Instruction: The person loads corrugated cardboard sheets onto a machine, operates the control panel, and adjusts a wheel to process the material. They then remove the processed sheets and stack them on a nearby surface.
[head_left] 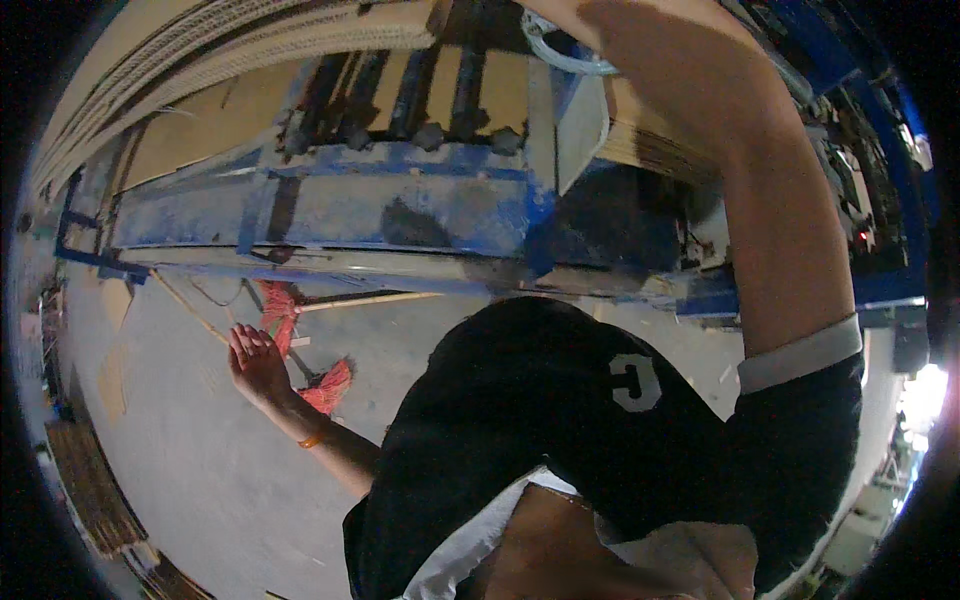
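Note:
My left hand [258, 368] hangs out to the left above the grey floor, its fingers stretched and nothing visible in it. An orange band circles that wrist. Below it in the picture's depth lie brooms with red bristles [277, 308] and wooden handles; one handle's end runs up to my fingers in the view, and I see no grip on it. My right forearm [790, 220] reaches up and across the blue machine frame [400, 210]; the right hand is cut off by the top edge. Close to that forearm shows a pale blue ring [560, 55], partly covered.
Corrugated cardboard sheets [250, 45] curve over the machine at the upper left. Dark bars with knobs [428, 135] cross brown board there. A pale panel [588, 130] stands beside them. Stacked cardboard [95, 490] lies at the lower left; blue machinery rises at right.

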